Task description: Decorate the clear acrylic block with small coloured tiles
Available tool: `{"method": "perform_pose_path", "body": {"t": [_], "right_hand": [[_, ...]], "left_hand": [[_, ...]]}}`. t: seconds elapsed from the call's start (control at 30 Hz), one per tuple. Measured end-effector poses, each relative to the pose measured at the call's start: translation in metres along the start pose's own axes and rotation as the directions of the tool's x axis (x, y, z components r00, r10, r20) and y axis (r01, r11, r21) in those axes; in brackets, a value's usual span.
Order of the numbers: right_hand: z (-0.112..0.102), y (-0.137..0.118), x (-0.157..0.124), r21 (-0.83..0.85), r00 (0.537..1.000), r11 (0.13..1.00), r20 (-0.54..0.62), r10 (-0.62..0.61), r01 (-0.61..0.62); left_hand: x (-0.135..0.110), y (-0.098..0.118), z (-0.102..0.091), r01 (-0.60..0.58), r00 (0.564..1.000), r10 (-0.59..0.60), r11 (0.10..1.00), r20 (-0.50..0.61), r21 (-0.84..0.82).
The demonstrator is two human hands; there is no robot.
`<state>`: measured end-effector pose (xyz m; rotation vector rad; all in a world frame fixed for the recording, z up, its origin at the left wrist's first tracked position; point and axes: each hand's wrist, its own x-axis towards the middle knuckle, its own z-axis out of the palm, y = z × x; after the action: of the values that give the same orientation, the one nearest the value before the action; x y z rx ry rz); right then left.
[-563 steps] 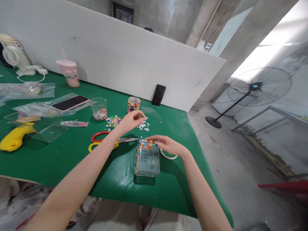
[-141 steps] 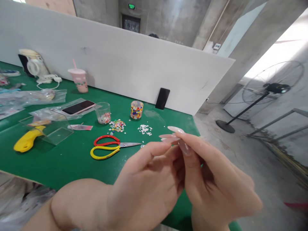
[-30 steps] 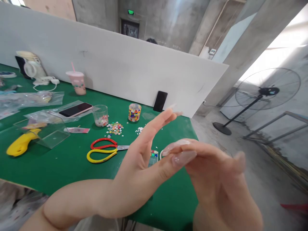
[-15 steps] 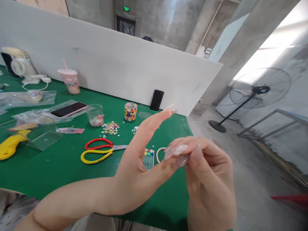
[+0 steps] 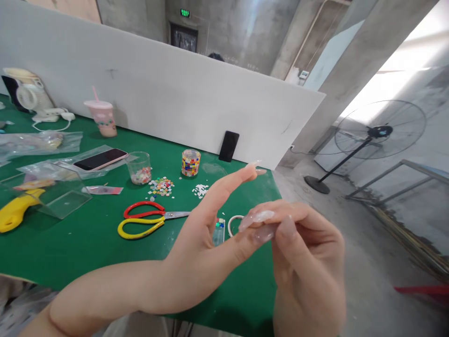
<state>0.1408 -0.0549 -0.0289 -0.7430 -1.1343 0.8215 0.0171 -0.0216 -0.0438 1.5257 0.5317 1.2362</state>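
Note:
My left hand (image 5: 199,252) is held above the table's front with its fingers stretched out and its thumb pointing right. My right hand (image 5: 305,252) is closed, its fingertips meeting at the tip of the left thumb; whether something small lies between them is hidden. Behind the left hand, partly covered, is a small clear plate (image 5: 219,231) with coloured tiles along its top. A white ring (image 5: 231,227), perhaps a tape roll, shows partly behind the right fingertips. Scissors (image 5: 140,220) with one red and one yellow handle lie left of the left hand, blades toward it.
Coloured tiles (image 5: 161,186) and white tiles (image 5: 200,190) lie in piles. Beyond stand a tile-covered cup (image 5: 191,163), a clear cup of pieces (image 5: 139,169), a pink drink cup (image 5: 101,118) and a leaning phone (image 5: 229,146). A white board (image 5: 157,89) closes off the back.
My left fingers have shifted slightly right and down, uncovering more of the white tile pile and the scissor blades. My right hand stays closed at the left thumb tip.

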Motion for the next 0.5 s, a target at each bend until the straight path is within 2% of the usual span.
{"method": "perform_pose_path", "body": {"t": [0.13, 0.27, 0.43, 0.5], "right_hand": [[0.0013, -0.0003, 0.0016, 0.007, 0.999, 0.999, 0.018, 0.042, -0.042], [-0.0003, 0.0006, 0.0011, -0.019, 1.000, 1.000, 0.001, 0.019, -0.019], [-0.0066, -0.0034, -0.0010, -0.006, 0.989, 1.000, 0.148, 0.005, -0.004], [-0.0081, -0.0063, -0.0014, 0.012, 0.986, 1.000, 0.166, -0.001, -0.001]], "left_hand": [[-0.0013, -0.0016, 0.0011, -0.033, 0.999, 0.033, 0.999, -0.003, 0.036], [-0.0019, -0.0009, 0.0000, 0.031, 0.999, -0.031, 0.999, 0.025, -0.014], [0.0008, 0.0042, -0.0060, 0.097, 0.994, -0.095, 0.994, 0.052, -0.053], [0.0025, 0.0061, -0.0087, 0.115, 0.992, -0.111, 0.991, 0.065, -0.071]]}}
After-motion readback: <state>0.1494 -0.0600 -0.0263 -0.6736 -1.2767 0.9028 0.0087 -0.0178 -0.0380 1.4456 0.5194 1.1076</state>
